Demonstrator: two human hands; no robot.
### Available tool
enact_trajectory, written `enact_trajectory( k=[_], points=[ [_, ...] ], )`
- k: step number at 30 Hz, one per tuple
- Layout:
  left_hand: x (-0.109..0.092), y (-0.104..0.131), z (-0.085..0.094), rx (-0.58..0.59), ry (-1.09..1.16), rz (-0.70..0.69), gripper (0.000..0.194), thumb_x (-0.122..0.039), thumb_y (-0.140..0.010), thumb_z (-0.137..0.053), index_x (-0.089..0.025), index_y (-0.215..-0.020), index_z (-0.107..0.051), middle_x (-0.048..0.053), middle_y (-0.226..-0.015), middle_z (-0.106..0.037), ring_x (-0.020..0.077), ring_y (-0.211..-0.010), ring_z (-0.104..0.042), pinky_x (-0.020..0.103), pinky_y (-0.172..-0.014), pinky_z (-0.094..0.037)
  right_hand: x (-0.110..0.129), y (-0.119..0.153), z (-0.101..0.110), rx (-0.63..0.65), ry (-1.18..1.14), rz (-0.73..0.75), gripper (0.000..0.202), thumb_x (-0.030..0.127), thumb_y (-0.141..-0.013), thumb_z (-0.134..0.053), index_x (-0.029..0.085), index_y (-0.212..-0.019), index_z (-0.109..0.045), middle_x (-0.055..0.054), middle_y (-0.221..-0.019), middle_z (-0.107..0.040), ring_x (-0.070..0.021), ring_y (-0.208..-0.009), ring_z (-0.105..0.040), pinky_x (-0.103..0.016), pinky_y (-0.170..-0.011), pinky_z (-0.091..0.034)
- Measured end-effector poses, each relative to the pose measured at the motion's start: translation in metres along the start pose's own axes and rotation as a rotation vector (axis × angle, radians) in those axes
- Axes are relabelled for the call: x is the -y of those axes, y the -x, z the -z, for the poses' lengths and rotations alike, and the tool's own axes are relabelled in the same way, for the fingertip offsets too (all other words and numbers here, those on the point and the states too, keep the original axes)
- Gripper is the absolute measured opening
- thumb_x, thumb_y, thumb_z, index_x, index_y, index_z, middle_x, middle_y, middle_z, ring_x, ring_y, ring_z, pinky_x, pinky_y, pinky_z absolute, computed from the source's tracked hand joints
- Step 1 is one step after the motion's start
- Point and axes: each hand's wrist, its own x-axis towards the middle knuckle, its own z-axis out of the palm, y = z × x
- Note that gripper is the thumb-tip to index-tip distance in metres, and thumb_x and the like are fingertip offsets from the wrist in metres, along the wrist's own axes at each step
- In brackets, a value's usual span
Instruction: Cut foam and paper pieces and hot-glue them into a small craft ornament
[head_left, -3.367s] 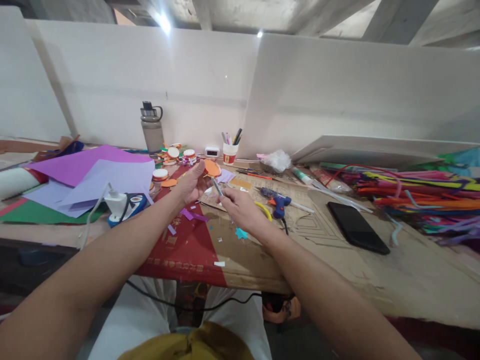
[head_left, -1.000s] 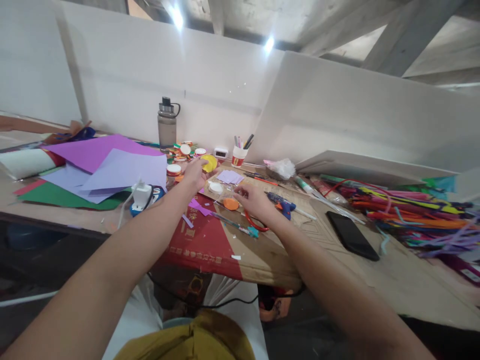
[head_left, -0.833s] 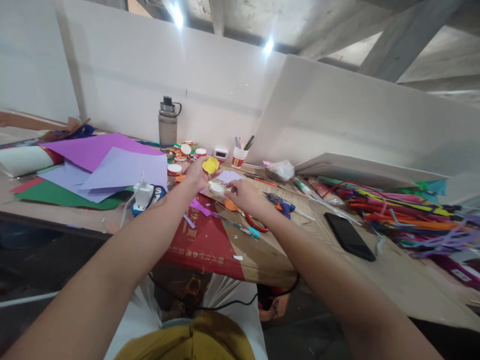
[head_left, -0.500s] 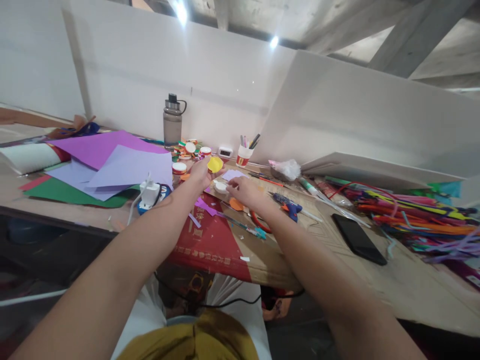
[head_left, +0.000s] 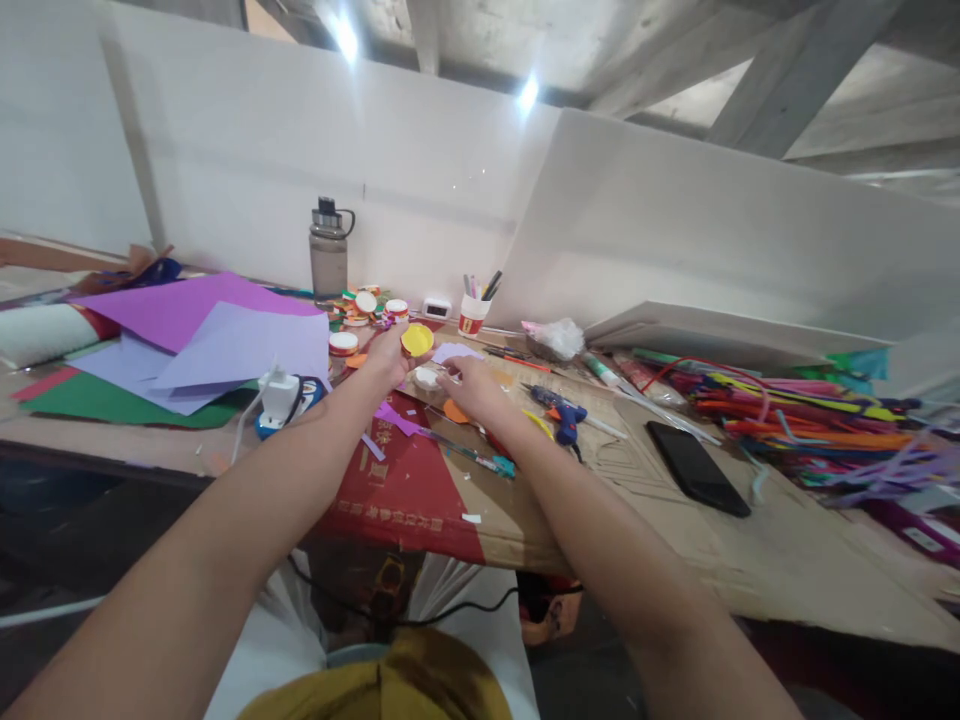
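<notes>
My left hand (head_left: 391,360) is closed on a round yellow disc with a raised rim (head_left: 417,340), held above the table with its yellow face up. My right hand (head_left: 474,386) is just to the right, its fingers curled together beside a small round white piece (head_left: 426,378). Whatever lies between those fingertips is too small to make out. An orange paper disc (head_left: 454,412) lies below the right hand, partly covered by it. Scraps of purple paper (head_left: 397,418) and a slim pen-like tool with a teal end (head_left: 480,458) rest nearer to me.
A blue glue gun (head_left: 568,415) and a black phone (head_left: 697,467) lie to the right, before a heap of coloured pipe cleaners (head_left: 795,425). Coloured paper sheets (head_left: 247,350), a plugged charger (head_left: 279,395) and a water bottle (head_left: 328,255) stand left. A pen cup (head_left: 474,312) is behind.
The view has turned slightly, so the table's contents sit further left in the picture. My left hand still holds the yellow disc, and my right hand stays beside the white piece.
</notes>
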Motion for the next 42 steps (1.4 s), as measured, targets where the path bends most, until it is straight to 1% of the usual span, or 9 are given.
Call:
enact_trajectory(
  k=[2,5,11,13,18,25,29,33,42],
  points=[
    [0.000,0.000,0.000,-0.003,0.004,0.007,0.014,-0.019,-0.089,-0.051,-0.011,-0.095,-0.061,0.007,-0.068,-0.067,0.0170,-0.059,-0.066,0.025,-0.050,-0.055,0.003,-0.005,-0.005,-0.005,0.085,0.014,0.041,0.041,-0.091,-0.054,0.013,-0.120,-0.062,-0.016,-0.121,-0.063,-0.0251,-0.113,-0.053,-0.037,-0.098,-0.038],
    [0.000,-0.004,0.001,-0.042,0.004,-0.046,0.014,-0.020,-0.089,-0.051,-0.012,-0.094,-0.061,0.007,-0.069,-0.066,0.0164,-0.061,-0.066,0.024,-0.050,-0.054,0.007,-0.014,-0.014,0.066,0.181,0.022,0.049,0.045,-0.089,-0.051,0.013,-0.126,-0.058,-0.018,-0.124,-0.061,-0.0313,-0.118,-0.049,-0.043,-0.099,-0.038],
    [0.001,-0.015,0.007,-0.111,0.017,-0.128,0.014,-0.024,-0.089,-0.052,-0.014,-0.094,-0.061,0.006,-0.076,-0.068,0.0161,-0.071,-0.067,0.027,-0.058,-0.057,0.014,-0.024,-0.021,0.204,0.191,0.003,0.040,0.031,-0.084,-0.056,0.011,-0.118,-0.060,-0.019,-0.117,-0.063,-0.0303,-0.109,-0.055,-0.040,-0.090,-0.043],
    [0.002,-0.017,0.007,-0.094,0.010,-0.133,0.013,-0.023,-0.088,-0.052,-0.014,-0.092,-0.061,0.006,-0.077,-0.068,0.0162,-0.071,-0.066,0.028,-0.059,-0.057,0.012,-0.025,-0.016,0.140,0.142,-0.012,0.041,0.029,-0.084,-0.056,0.011,-0.120,-0.059,-0.017,-0.117,-0.063,-0.0272,-0.107,-0.057,-0.037,-0.091,-0.044],
    [0.007,-0.012,0.002,-0.012,0.009,-0.125,0.012,-0.022,-0.085,-0.055,-0.014,-0.089,-0.062,0.006,-0.080,-0.068,0.0155,-0.071,-0.065,0.030,-0.062,-0.058,-0.001,-0.018,0.008,-0.215,-0.112,-0.027,0.042,0.027,-0.078,-0.065,0.012,-0.117,-0.060,-0.015,-0.117,-0.062,-0.0252,-0.110,-0.056,-0.038,-0.095,-0.045],
    [0.020,0.008,-0.010,0.202,-0.037,-0.107,0.018,-0.022,-0.083,-0.059,-0.017,-0.098,-0.067,0.006,-0.090,-0.069,0.0137,-0.075,-0.064,0.027,-0.065,-0.057,-0.005,0.012,0.022,-0.445,-0.413,0.020,0.045,0.023,-0.076,-0.066,0.019,-0.120,-0.057,-0.012,-0.118,-0.056,-0.0207,-0.100,-0.058,-0.036,-0.084,-0.053],
    [0.033,0.015,-0.013,0.342,-0.096,-0.137,0.023,-0.025,-0.084,-0.061,-0.019,-0.104,-0.069,0.006,-0.098,-0.070,0.0137,-0.077,-0.064,0.023,-0.062,-0.054,-0.002,0.018,0.024,-0.474,-0.394,0.055,0.046,0.022,-0.076,-0.067,0.022,-0.121,-0.055,-0.011,-0.119,-0.056,-0.0223,-0.107,-0.056,-0.038,-0.089,-0.052],
    [0.040,0.020,-0.016,0.453,-0.103,-0.147,0.029,-0.029,-0.084,-0.062,-0.019,-0.111,-0.067,0.008,-0.106,-0.070,0.0174,-0.088,-0.066,0.028,-0.071,-0.056,0.000,0.021,0.029,-0.488,-0.406,0.103,0.049,0.020,-0.074,-0.070,0.021,-0.121,-0.055,-0.010,-0.119,-0.056,-0.0233,-0.110,-0.055,-0.038,-0.090,-0.052],
    [0.039,0.032,-0.024,0.524,-0.058,-0.165,0.022,-0.027,-0.086,-0.060,-0.021,-0.106,-0.068,0.007,-0.112,-0.070,0.0195,-0.101,-0.065,0.032,-0.086,-0.054,-0.002,0.023,0.029,-0.500,-0.385,0.098,0.047,0.016,-0.074,-0.069,0.024,-0.119,-0.055,-0.008,-0.119,-0.053,-0.0227,-0.114,-0.052,-0.041,-0.097,-0.048]
  ],
)
